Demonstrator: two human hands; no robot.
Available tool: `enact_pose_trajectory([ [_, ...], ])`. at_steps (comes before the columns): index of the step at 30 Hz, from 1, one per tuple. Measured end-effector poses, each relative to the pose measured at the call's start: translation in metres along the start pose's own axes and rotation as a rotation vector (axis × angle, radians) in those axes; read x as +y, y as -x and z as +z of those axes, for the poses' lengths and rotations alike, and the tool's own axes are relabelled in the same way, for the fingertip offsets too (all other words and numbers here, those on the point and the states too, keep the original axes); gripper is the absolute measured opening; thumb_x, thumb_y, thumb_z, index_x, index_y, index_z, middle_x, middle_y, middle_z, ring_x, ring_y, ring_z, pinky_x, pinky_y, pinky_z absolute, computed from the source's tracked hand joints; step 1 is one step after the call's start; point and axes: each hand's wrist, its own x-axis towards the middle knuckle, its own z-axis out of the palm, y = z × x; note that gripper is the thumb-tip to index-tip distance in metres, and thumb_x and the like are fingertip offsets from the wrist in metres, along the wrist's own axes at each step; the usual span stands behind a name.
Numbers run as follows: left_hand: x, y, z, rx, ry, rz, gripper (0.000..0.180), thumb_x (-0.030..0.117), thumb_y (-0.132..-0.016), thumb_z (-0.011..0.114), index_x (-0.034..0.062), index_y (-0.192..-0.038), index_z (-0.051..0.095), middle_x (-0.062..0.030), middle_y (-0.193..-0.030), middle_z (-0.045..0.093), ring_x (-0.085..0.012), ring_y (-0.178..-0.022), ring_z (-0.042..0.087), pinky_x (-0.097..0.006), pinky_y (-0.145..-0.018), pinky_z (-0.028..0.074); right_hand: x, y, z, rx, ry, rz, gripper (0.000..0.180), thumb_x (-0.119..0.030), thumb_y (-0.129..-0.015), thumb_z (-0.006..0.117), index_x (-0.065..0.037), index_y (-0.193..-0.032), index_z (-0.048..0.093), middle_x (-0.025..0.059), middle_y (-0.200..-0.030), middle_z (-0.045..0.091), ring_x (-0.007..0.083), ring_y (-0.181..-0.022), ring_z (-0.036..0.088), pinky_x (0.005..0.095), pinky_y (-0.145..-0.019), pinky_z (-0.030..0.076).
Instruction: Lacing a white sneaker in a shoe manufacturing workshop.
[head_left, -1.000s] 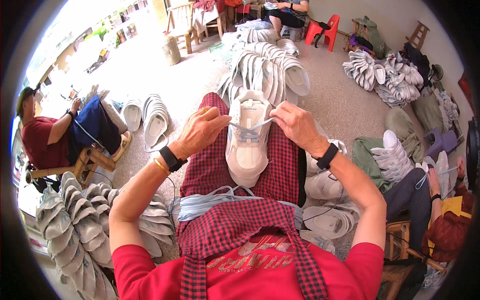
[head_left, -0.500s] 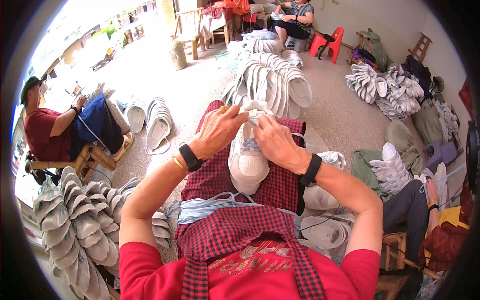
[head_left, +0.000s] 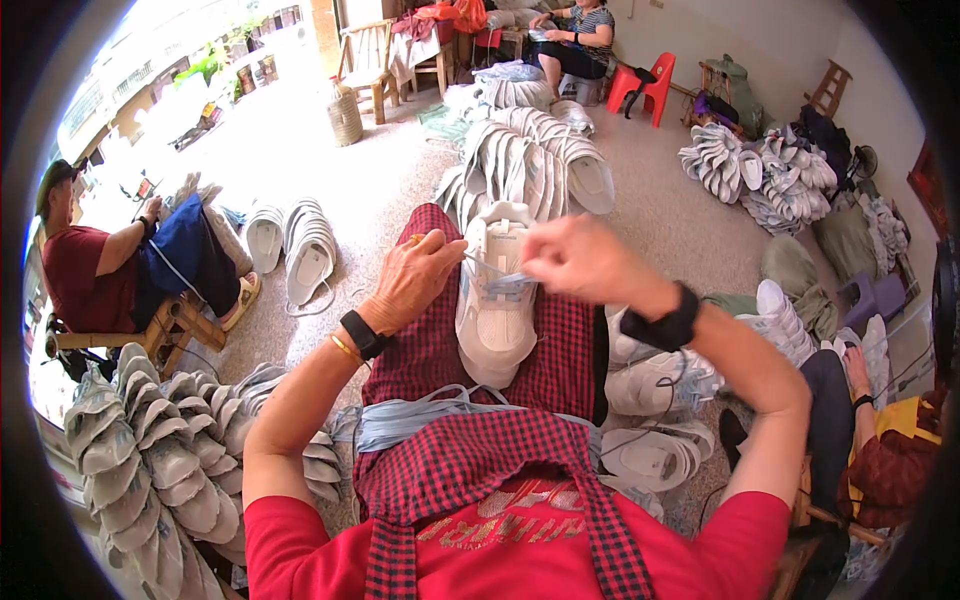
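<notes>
A white sneaker [head_left: 497, 335] rests between my knees, its toe toward me and its tongue standing up at the far end. Pale blue-grey shoelace [head_left: 508, 287] crosses its upper. My left hand [head_left: 418, 275], left of the shoe, pinches one lace end, which runs taut to the eyelets. To the right of the shoe, my right hand [head_left: 588, 262] is closed and smeared by motion; a strand of lace runs to its fingers. A bundle of light blue laces [head_left: 410, 420] lies across my lap over the checked apron [head_left: 460, 465].
Stacked white shoe uppers [head_left: 165, 440] stand at my left, and rows of shoes [head_left: 520, 155] lie ahead. More shoes [head_left: 655, 455] sit by my right side. Co-workers sit at left, far back and right. A red chair [head_left: 645, 88] stands behind the rows.
My hands have moved apart from the tongue area. The left has drawn left and lower; the right has swung right, pulling lace across the shoe.
</notes>
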Motion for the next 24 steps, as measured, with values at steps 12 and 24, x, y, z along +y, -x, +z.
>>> enact_pose_trajectory([
  [12, -0.008, 0.009, -0.004, -0.045, -0.031, -0.005, 0.02, 0.011, -0.089, 0.065, 0.0115, -0.109, 0.069, -0.0077, -0.08, 0.056, -0.0278, -0.071, 0.06, -0.041, -0.061, 0.05, -0.007, 0.121, -0.224, 0.601, -0.356, 0.289, 0.021, -0.026, -0.091, 0.066, -0.009, -0.103, 0.07, -0.0104, -0.073, 0.052, 0.0009, -0.059, 0.037, 0.0187, -0.054, 0.028],
  [24, -0.043, 0.024, -0.023, -0.098, -0.127, 0.017, 0.027, 0.008, -0.085, 0.063, 0.0127, -0.112, 0.064, -0.0071, -0.084, 0.057, -0.0284, -0.077, 0.059, -0.041, -0.068, 0.05, 0.132, 0.091, -0.026, 0.443, 0.136, 0.01, 0.037, -0.002, -0.074, 0.06, -0.004, -0.11, 0.064, 0.0172, -0.104, 0.064, 0.0329, -0.098, 0.064, 0.0405, -0.09, 0.051],
])
